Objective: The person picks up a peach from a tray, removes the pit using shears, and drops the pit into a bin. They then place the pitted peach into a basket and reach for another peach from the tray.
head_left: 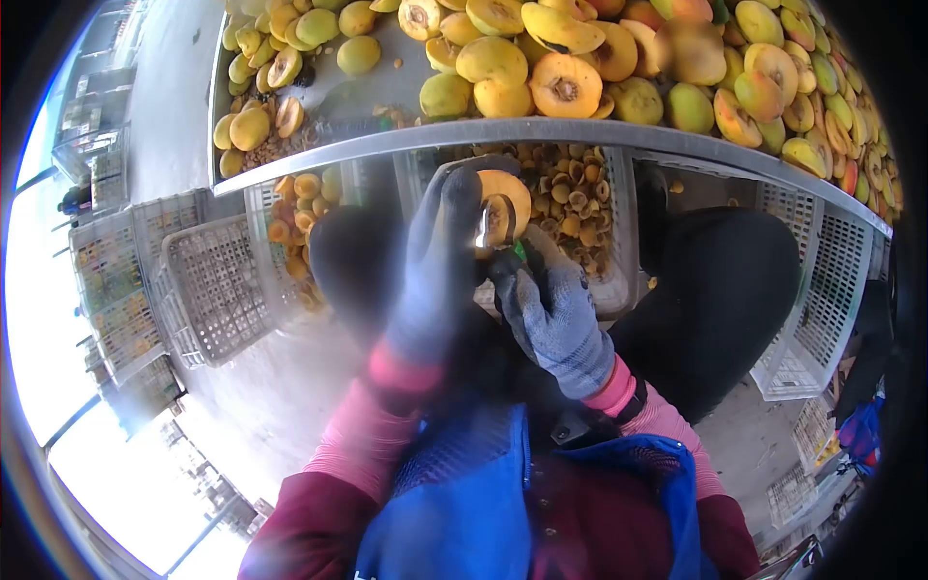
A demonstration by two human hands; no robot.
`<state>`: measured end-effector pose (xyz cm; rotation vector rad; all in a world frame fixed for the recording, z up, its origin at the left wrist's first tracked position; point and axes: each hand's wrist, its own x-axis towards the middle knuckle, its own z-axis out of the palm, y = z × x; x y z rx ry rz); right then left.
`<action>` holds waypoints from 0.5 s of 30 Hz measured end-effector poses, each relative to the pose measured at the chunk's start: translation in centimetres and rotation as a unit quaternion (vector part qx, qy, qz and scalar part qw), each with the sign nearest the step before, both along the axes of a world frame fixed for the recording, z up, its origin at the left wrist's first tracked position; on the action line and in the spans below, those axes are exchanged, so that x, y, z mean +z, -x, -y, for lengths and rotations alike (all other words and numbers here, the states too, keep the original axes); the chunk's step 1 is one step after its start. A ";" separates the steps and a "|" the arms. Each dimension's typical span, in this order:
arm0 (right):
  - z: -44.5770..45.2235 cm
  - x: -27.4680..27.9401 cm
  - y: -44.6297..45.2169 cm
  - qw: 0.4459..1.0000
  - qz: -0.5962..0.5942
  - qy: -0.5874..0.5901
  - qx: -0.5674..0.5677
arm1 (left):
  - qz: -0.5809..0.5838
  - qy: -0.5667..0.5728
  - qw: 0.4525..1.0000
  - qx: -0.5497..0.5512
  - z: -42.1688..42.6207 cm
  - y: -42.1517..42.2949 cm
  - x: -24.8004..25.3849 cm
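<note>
In the middle of the head view, my left hand (437,237), in a grey work glove, is closed around a halved yellow peach (518,193) with its cut face showing. My right hand (564,324), gloved the same way, grips a pitting knife; a green bit of its handle (522,252) shows between my fingers. The knife's curved metal blade (482,224) is at the middle of the cut face, around the pit area. How deep it sits I cannot tell. Both hands are above a crate (623,232) of small brown cup-shaped pieces.
A metal-edged table (387,143) heaped with whole and halved peaches (493,63) runs across the front. Another crate of peach pieces (307,198) stands below at left, beside a grey crate (220,280). A white crate (807,300) is right of my knee.
</note>
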<state>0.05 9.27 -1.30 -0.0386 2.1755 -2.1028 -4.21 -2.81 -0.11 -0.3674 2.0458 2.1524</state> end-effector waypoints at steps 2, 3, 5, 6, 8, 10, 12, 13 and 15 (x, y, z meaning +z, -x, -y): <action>-0.3 0.2 -0.4 0.998 -0.022 -0.065 0.001 | -0.062 0.084 0.994 -0.012 -0.5 -0.4 -0.1; -0.3 -0.1 -0.8 0.996 -0.034 -0.080 -0.004 | -0.094 0.126 0.987 -0.017 -0.7 -0.6 0.0; -0.2 -0.7 -1.6 0.995 -0.046 -0.088 -0.015 | -0.096 0.127 0.987 -0.022 -0.9 -1.0 0.2; -0.1 -0.8 -1.9 0.995 -0.047 -0.081 -0.021 | -0.097 0.128 0.987 -0.025 -0.9 -1.1 0.3; 0.2 -1.8 -2.9 0.994 -0.079 -0.079 -0.022 | -0.089 0.103 0.990 -0.027 -1.3 -1.5 0.4; 0.2 -2.1 -3.5 0.999 -0.045 -0.019 0.001 | -0.104 0.110 0.986 -0.063 -0.9 -1.7 0.7; -0.3 -0.3 -3.4 0.968 0.182 0.172 0.028 | -0.067 0.104 0.988 -0.091 -0.8 -1.6 1.1; -0.5 0.9 -3.2 0.894 0.334 0.294 0.047 | -0.092 0.111 0.983 -0.114 -0.6 -1.5 1.1; -1.4 1.1 -2.8 0.819 0.410 0.391 0.096 | -0.142 0.125 0.969 -0.161 -0.2 -1.1 0.6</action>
